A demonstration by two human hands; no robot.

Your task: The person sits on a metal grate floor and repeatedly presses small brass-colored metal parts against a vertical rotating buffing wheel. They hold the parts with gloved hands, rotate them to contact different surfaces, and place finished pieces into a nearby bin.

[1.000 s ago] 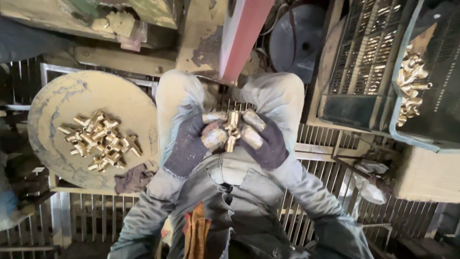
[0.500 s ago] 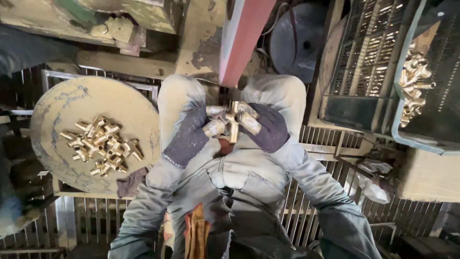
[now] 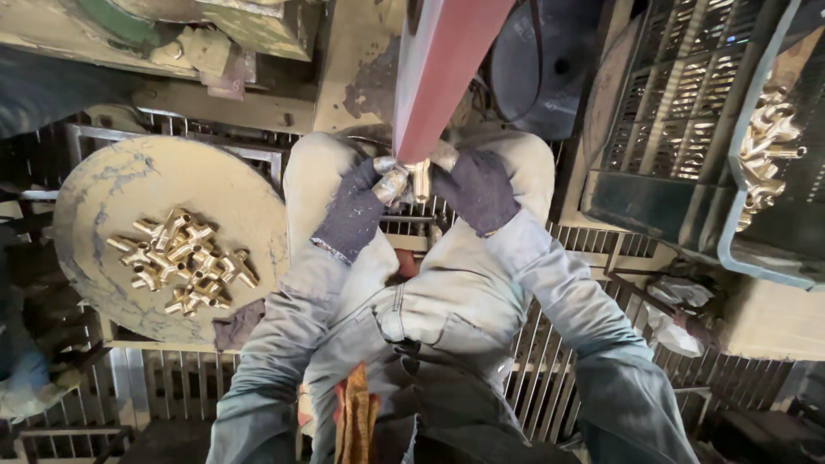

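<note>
Fingers [image 3: 391,180] of both gloved hands closed around one brass fitting [image 3: 419,176], beneath the red beam [image 3: 443,69].

Floor: metal grating [image 3: 593,258] of thin parallel bars, dark beneath, running across the lower frame.
Left: worn round yellowish disc [image 3: 94,249], scuffed and stained, standing on the grating.
Top: grimy machine body [image 3: 258,94] in chipped cream and green paint.
Centre top: slanted red beam [image 3: 443,60] coming down from above.
Right: dark slotted crate [image 3: 679,103], and beside it a blue-rimmed bin [image 3: 743,249].
Light: dull, even daylight; deep shadow at the left edge.
</note>
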